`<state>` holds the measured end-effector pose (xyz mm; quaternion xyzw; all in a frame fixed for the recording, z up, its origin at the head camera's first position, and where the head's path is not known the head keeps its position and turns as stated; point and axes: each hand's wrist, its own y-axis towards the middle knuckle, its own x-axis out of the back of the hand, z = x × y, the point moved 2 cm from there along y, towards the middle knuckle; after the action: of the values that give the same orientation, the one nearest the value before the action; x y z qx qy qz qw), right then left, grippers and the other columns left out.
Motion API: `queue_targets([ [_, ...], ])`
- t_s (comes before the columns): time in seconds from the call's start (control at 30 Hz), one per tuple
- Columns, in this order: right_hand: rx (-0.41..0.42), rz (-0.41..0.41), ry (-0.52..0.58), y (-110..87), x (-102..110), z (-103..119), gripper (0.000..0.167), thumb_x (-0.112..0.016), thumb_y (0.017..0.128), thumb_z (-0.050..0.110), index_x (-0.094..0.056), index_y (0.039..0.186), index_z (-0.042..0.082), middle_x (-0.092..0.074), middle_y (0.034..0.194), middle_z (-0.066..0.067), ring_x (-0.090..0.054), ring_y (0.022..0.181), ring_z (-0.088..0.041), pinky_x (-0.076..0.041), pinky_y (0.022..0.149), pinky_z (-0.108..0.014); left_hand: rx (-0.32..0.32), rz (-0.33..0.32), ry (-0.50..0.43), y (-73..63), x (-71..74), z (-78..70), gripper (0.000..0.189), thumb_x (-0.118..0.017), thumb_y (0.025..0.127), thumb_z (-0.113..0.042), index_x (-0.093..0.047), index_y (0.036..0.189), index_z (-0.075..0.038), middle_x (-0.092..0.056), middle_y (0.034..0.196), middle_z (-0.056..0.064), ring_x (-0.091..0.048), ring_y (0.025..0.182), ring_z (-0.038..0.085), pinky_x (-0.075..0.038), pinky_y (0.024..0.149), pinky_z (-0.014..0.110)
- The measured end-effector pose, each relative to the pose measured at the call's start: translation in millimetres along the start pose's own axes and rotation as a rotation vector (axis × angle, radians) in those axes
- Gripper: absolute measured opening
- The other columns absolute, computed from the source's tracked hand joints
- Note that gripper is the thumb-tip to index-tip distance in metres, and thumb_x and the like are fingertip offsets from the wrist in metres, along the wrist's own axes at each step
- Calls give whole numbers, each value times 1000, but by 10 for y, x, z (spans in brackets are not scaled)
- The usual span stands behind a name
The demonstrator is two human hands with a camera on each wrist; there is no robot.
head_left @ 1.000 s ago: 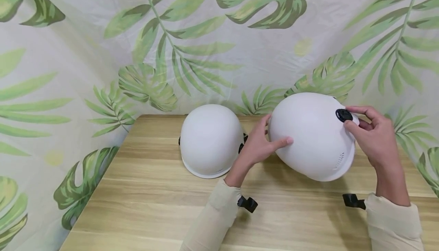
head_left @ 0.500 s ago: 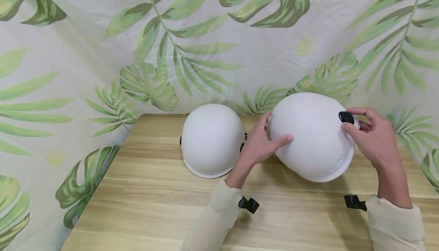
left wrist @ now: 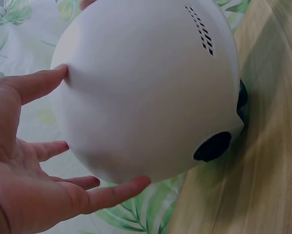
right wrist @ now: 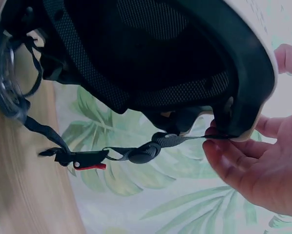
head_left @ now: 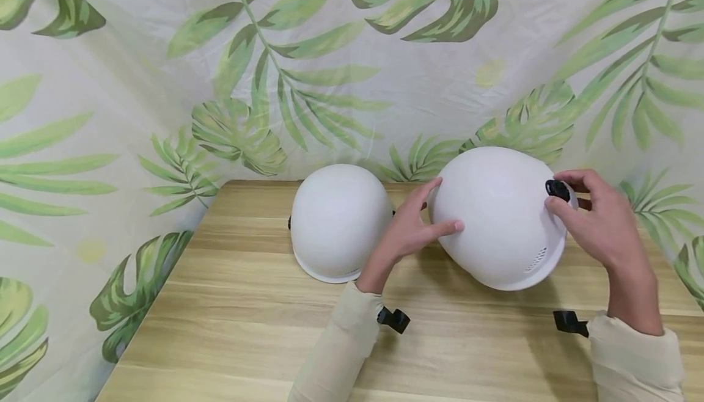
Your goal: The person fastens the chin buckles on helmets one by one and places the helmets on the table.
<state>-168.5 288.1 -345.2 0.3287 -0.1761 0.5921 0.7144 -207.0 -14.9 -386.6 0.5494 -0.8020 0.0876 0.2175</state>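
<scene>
A white helmet [head_left: 495, 219] is held tilted over the right part of the table, its dome toward the head camera. My right hand [head_left: 599, 225] grips its right edge beside a black round fitting [head_left: 558, 190], thumb and fingers on either side of the rim. My left hand [head_left: 409, 222] touches the helmet's left side with spread, nearly straight fingers; the left wrist view shows the thumb tip [left wrist: 60, 73] against the shell. Dark padding [right wrist: 170, 92] fills the inside, and a chin strap [right wrist: 43, 130] hangs with a black buckle [right wrist: 87, 158] that has a red tab.
A second white helmet [head_left: 341, 225] sits dome-up on the wooden table [head_left: 231, 328], just left of my left hand. Black mounts [head_left: 570, 322] stick out from both wrists. A leaf-patterned cloth [head_left: 308, 41] hangs behind the table's back edge.
My left hand has shifted slightly left and its thumb has slid a little toward the shell's left edge. The right hand keeps its grip, and the helmet has turned very slightly.
</scene>
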Motion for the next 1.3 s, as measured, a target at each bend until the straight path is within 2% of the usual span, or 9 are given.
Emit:
queue_targets([
  [0.13,45,-30,36,11,-23,20,44,-63,100,16,-61,141,0,-55,132,-7,-48,96,13,-42,74,1,-6,-1,-17,13,-10,11,92,-82,90,-39,-34,167,-24,-35,172,8,-47,151,35,-45,121,56],
  [0.37,32,-24,58,9,-18,-23,42,-64,100,17,-63,140,4,-49,129,17,-45,107,11,-39,78,0,4,-53,28,14,-35,-30,89,-83,88,-43,-41,164,-25,-43,168,5,-56,140,35,-56,106,48],
  [0.47,25,23,56,13,-21,-46,43,-64,101,18,-61,142,4,-52,138,7,-43,110,12,-37,81,-3,1,-85,46,7,-39,-31,87,-85,88,-44,-45,162,-23,-47,165,6,-58,137,34,-58,102,47],
  [0.6,38,79,39,30,-31,-58,48,-64,103,19,-58,148,4,-44,153,-18,-39,111,13,-37,82,-13,-2,-113,55,3,-39,-16,84,-85,87,-43,-49,159,-22,-50,163,6,-59,136,33,-58,101,46],
  [0.73,55,98,16,42,-36,-56,51,-66,104,22,-55,150,3,-44,152,-21,-39,109,14,-36,83,-20,27,-127,17,11,-43,9,80,-84,89,-43,-51,158,-22,-49,164,7,-60,138,36,-58,103,48],
  [0.93,36,131,-2,65,-65,-43,57,-65,106,31,-52,155,4,-46,154,-26,-37,108,12,-40,91,-36,102,-121,-71,44,-59,70,82,-82,91,-44,-46,161,-24,-45,167,7,-59,142,39,-59,104,49],
  [1.13,30,122,19,76,-81,-54,57,-65,105,30,-52,153,1,-49,151,-24,-40,110,11,-37,89,-19,101,-112,-44,54,-58,84,82,-81,91,-47,-45,162,-25,-46,167,5,-57,144,36,-57,107,50],
  [1.2,26,130,25,83,-92,-58,58,-65,106,30,-51,154,0,-47,152,-25,-39,111,11,-40,96,-21,95,-117,-40,54,-58,84,82,-81,91,-46,-46,161,-24,-46,167,5,-57,144,36,-57,107,52],
  [1.3,15,148,39,99,-115,-66,59,-63,107,30,-48,156,1,-44,155,-26,-37,113,11,-43,114,-38,88,-134,-29,55,-60,86,82,-82,90,-45,-46,161,-24,-45,167,8,-57,143,37,-57,105,53],
])
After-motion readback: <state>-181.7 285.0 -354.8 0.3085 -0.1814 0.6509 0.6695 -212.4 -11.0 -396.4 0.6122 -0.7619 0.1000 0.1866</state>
